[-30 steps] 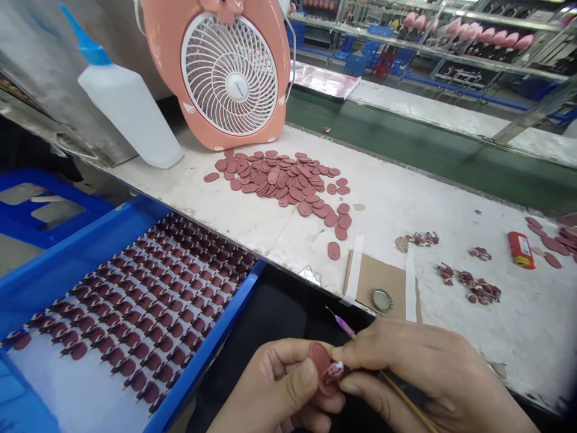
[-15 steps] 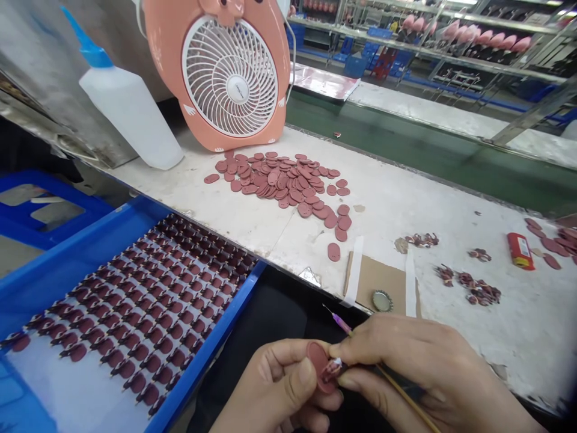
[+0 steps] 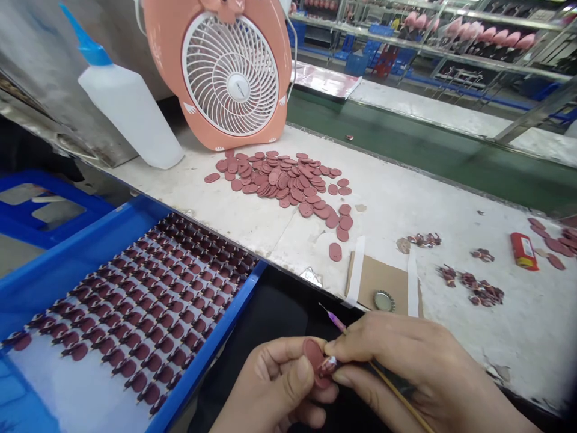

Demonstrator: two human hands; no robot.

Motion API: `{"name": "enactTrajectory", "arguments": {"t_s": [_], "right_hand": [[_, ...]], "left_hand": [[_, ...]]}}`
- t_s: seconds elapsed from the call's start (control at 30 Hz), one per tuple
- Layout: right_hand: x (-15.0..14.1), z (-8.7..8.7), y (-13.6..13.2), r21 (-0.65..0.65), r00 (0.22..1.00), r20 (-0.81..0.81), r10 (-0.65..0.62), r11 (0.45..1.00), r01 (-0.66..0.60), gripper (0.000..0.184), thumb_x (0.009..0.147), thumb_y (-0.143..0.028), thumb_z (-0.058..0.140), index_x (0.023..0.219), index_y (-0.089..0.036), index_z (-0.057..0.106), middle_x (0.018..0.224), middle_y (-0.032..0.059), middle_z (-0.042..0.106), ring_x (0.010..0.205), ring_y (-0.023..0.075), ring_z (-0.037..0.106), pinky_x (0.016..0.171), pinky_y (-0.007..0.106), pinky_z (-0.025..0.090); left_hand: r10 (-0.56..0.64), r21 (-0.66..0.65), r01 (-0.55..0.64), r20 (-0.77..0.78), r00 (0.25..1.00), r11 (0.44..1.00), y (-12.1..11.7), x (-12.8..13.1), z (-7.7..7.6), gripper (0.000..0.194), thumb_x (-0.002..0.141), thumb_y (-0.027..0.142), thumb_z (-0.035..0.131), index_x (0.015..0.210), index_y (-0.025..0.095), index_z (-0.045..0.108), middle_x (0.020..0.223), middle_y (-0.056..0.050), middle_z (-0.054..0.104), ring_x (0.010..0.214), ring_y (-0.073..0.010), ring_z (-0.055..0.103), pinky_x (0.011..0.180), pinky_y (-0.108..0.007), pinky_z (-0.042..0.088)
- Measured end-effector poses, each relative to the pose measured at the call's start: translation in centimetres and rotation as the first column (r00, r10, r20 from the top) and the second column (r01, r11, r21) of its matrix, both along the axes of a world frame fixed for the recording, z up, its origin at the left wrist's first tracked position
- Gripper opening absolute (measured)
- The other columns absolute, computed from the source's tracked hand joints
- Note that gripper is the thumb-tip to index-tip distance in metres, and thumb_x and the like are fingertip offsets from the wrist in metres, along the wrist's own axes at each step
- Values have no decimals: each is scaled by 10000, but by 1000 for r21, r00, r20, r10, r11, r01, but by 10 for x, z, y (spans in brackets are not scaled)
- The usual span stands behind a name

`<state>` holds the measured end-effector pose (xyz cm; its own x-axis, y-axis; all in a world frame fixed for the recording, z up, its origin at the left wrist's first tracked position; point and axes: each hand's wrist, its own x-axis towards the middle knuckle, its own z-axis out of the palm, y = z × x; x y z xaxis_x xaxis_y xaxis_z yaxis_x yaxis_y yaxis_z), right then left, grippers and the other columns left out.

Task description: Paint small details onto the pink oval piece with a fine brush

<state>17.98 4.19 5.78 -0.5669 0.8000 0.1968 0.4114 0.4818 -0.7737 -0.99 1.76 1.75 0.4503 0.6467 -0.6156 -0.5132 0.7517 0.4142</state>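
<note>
I am seeing a small dark-pink oval disc (image 3: 314,363) standing almost upright, pinched by the left hand (image 3: 270,379), probably for keeping it steady. The right hand (image 3: 419,367) is closing narrowly, touching a tiny patterned piece (image 3: 330,365) on the disc and holding a thin wooden stick (image 3: 396,391). Nearby, a blue plastic tray (image 3: 207,343) is carrying rows of pieces, and a pile of loose dark-pink discs (image 3: 283,186) is lying on the white surface (image 3: 252,222).

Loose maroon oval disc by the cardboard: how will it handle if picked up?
The maroon oval disc looks thin and light, so it probably slides rather than rolls. Lying flat on the bench, it may be fiddly to lift.
</note>
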Motion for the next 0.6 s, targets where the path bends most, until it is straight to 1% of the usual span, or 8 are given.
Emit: {"name": "enactTrajectory", "arguments": {"t_s": [0.17, 0.3, 0.47, 0.6], "right_hand": [[-2, -2, 1, 3, 999, -33, -24, 1000, 24, 209, 900, -20, 641, 1010, -193, 683, 845, -25, 728, 750, 84, 678, 744, 144, 523], [-2, -3, 1, 7, 999, -26, -22, 1000, 23, 191, 905, -31, 639, 998, -193, 681, 840, -27, 722, 753, 80, 678, 750, 136, 524], [-1, -8, -3, 50, 1000, -2, -18, 999, 18, 147, 930, -65, 635, 995, -194, 662, 830, -14, 714, 735, 105, 670, 727, 178, 539], [-3, -8, -7, 113, 1000, -15, 13, 994, -11, 123, 951, -94, 637, 1045, -173, 645, 855, 6, 725, 741, 112, 678, 743, 179, 554]], "left_hand": [[19, -68, -19, 6, 1000, 997, 3, 2, -2, 387, 567, 386, 944, 812, 112, 821, 592, 3, 692, 555, -64, 631, 492, -125, 528], [34, -85, -33, 10, 999, 996, 3, 4, -3, 382, 578, 381, 944, 816, 109, 824, 590, 3, 692, 546, -56, 631, 490, -116, 519], [48, -54, -47, 26, 999, 997, -3, 5, -5, 332, 601, 375, 937, 801, 133, 830, 609, -6, 710, 558, -57, 640, 483, -108, 500], [81, 32, -82, 19, 997, 996, -9, 5, -12, 345, 579, 422, 935, 799, 175, 839, 601, -12, 732, 531, -63, 649, 465, -112, 483]]}}
